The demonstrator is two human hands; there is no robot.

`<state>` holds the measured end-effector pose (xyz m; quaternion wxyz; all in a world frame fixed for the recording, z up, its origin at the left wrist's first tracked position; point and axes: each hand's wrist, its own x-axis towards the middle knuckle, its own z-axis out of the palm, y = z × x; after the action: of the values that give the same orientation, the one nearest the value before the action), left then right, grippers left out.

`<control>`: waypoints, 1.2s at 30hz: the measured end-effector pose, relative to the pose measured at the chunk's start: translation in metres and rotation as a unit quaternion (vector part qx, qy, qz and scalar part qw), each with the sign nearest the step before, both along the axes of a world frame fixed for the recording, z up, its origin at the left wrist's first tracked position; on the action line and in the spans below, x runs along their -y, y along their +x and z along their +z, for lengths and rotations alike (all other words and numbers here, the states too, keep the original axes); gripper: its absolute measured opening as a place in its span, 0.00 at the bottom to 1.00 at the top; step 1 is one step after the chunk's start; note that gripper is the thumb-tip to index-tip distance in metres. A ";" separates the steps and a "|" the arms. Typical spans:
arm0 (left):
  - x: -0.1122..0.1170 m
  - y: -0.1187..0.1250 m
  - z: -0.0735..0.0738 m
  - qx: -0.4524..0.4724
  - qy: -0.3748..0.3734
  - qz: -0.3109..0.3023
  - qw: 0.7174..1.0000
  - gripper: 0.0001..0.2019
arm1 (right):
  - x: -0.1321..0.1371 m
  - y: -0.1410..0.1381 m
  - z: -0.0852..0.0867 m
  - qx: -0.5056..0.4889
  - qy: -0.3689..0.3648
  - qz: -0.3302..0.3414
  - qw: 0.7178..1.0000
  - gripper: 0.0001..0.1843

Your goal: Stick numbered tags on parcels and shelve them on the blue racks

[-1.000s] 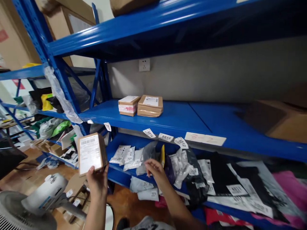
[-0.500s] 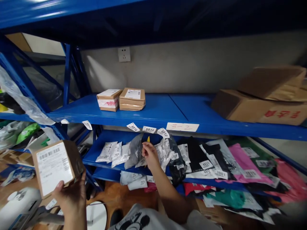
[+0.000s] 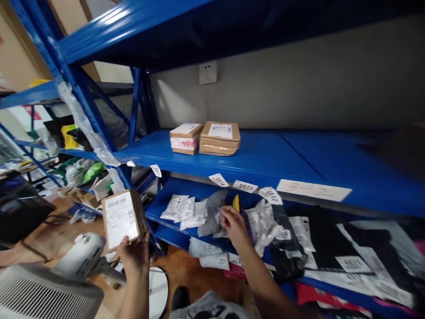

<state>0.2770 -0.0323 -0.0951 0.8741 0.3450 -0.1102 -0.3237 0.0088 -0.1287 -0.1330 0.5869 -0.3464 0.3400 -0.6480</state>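
My left hand grips a small cardboard box from below, its white label with a barcode turned toward me. My right hand reaches into the lower blue shelf, fingers curled among the grey and white plastic mailer bags; I cannot make out what, if anything, it pinches. A yellow packet stands just above that hand. Numbered paper tags hang on the shelf edge above.
Two taped cardboard parcels sit on the middle blue shelf. Black, white and pink bags fill the lower shelf to the right. A white fan stands at lower left. More racks with bags are at the left.
The view swung back to the left, hiding the big cartons at right. My left hand holds the box higher and nearer the rack; my right hand stays among the bags.
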 end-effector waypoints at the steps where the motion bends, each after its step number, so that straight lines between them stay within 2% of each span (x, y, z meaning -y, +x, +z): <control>1: 0.000 0.002 -0.002 -0.001 0.000 0.004 1.000 0.28 | 0.002 0.005 -0.001 -0.005 0.002 0.009 1.000 0.27; 6: 0.000 0.018 -0.012 -0.014 0.003 0.010 1.000 0.29 | 0.012 0.041 -0.005 -0.034 -0.001 0.046 0.998 0.27; 10: 0.005 0.035 -0.020 -0.007 0.001 0.023 1.000 0.30 | 0.024 0.079 0.000 -0.056 -0.024 0.080 0.995 0.24; 14: 0.015 0.051 -0.025 0.007 -0.003 0.032 0.999 0.29 | 0.041 0.127 0.015 -0.063 -0.067 0.095 0.991 0.24; 19: 0.030 0.064 -0.033 -0.004 0.007 0.028 1.000 0.29 | 0.060 0.196 0.035 -0.043 -0.119 0.072 0.989 0.32; 25: 0.043 0.072 -0.038 -0.042 0.025 0.034 0.998 0.37 | 0.083 0.286 0.061 -0.051 -0.183 0.094 0.977 0.26; 28: 0.044 0.077 -0.039 -0.052 0.022 0.038 0.998 0.39 | 0.096 0.318 0.074 -0.069 -0.223 0.059 0.971 0.26; 30: 0.043 0.081 -0.042 -0.055 0.021 0.038 0.998 0.40 | 0.102 0.328 0.079 -0.081 -0.245 0.025 0.966 0.24; 36: 0.042 0.086 -0.052 -0.068 0.017 0.049 0.996 0.41 | 0.116 0.333 0.075 -0.117 -0.298 -0.081 0.944 0.17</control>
<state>0.3632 -0.0740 -0.1471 0.8883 0.3421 -0.0275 -0.3051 0.3418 -0.2447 -0.0577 0.3580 -0.5503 0.2243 -0.7203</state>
